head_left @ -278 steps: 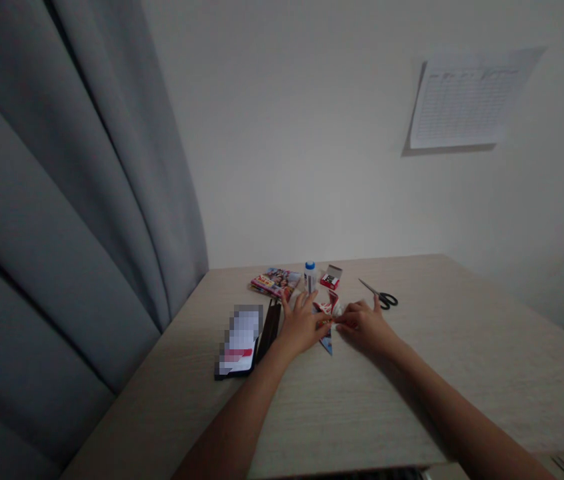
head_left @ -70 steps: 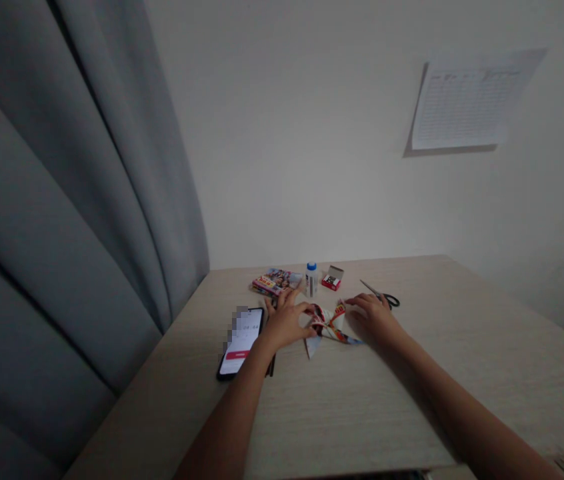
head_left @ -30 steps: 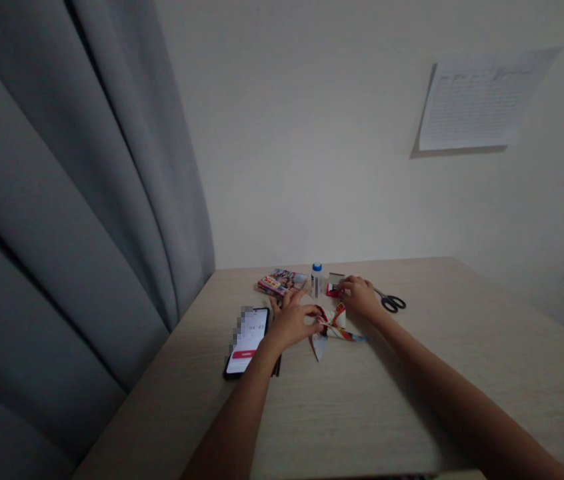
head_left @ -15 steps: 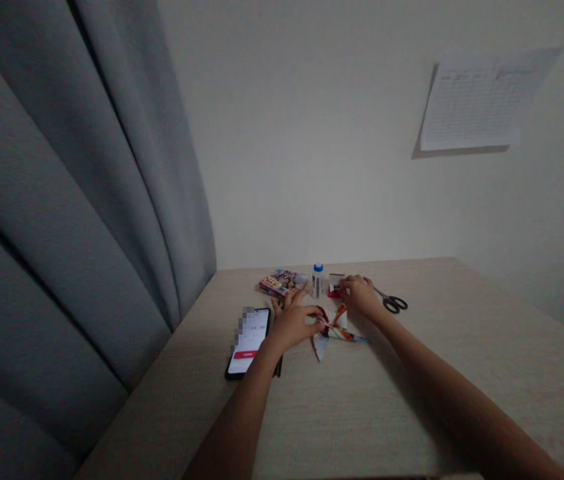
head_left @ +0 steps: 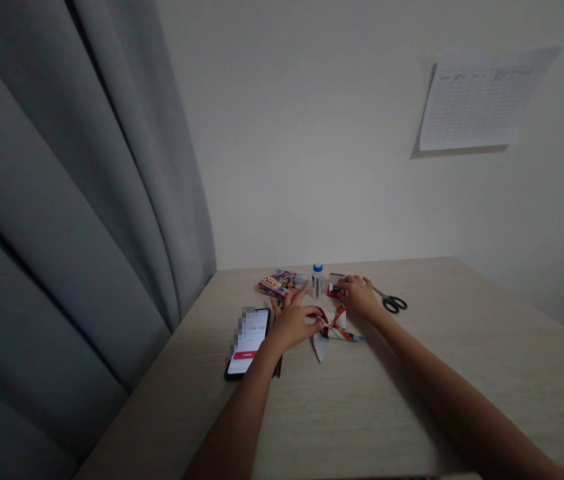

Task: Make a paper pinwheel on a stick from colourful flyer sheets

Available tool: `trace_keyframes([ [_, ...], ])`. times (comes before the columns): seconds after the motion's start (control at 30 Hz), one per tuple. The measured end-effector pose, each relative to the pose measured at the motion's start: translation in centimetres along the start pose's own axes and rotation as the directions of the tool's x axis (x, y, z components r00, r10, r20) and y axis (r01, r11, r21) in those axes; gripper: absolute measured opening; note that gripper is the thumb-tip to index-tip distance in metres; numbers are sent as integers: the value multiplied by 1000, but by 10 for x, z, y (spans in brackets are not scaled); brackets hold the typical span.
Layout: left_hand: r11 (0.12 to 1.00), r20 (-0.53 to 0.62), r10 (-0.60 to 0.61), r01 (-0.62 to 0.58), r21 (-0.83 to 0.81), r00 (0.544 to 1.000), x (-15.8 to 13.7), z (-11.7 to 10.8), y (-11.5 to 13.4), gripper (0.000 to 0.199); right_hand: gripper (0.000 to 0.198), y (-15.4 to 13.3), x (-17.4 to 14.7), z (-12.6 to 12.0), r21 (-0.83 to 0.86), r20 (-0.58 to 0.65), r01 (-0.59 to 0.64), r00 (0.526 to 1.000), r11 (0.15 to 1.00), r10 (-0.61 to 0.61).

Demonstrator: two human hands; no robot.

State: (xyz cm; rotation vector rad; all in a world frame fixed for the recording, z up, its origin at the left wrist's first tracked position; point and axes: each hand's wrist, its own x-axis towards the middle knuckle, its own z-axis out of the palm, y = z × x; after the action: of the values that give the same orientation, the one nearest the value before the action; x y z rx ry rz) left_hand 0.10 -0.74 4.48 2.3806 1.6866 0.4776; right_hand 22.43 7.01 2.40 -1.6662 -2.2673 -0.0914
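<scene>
A bow of folded, colourfully printed paper [head_left: 336,323] lies on the table, its two tails spread toward me. My left hand [head_left: 293,325] pinches the bow's left loop between thumb and index finger, the other fingers spread above the table. Beyond the bow, my right hand [head_left: 358,295] has its fingers curled over a small red box [head_left: 333,290], which it partly hides. Right beside that box stands a clear bottle with a blue cap [head_left: 317,281]. Scissors [head_left: 393,303] with black handles lie to the right, their blades partly behind my right hand.
A phone [head_left: 249,347] with a lit timer screen lies left of my left forearm. Thin dark sticks [head_left: 279,367] are partly under that arm. Printed magazines [head_left: 282,282] lie at the back left. A grey curtain [head_left: 127,200] borders the table, and a paper sheet [head_left: 475,107] hangs on the wall.
My right hand has shifted very slightly left at the red box. My left hand keeps its place on the bow.
</scene>
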Motion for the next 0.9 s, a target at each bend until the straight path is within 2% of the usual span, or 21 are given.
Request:
trace_keyframes([
  [0.43,1000,-22,13,-14,-12,1000,0,1,-1,24,19,1,3,7,80,-33,-52,998,995,55],
  [0.63,1000,-36,17,-17,-5,999,0,2,0,24,21,0,3,8,101,-45,-71,996,992,76],
  [0.9,1000,-24,-1,1,1,1000,0,2,0,25,24,4,3,11,69,-16,-37,999,997,39],
])
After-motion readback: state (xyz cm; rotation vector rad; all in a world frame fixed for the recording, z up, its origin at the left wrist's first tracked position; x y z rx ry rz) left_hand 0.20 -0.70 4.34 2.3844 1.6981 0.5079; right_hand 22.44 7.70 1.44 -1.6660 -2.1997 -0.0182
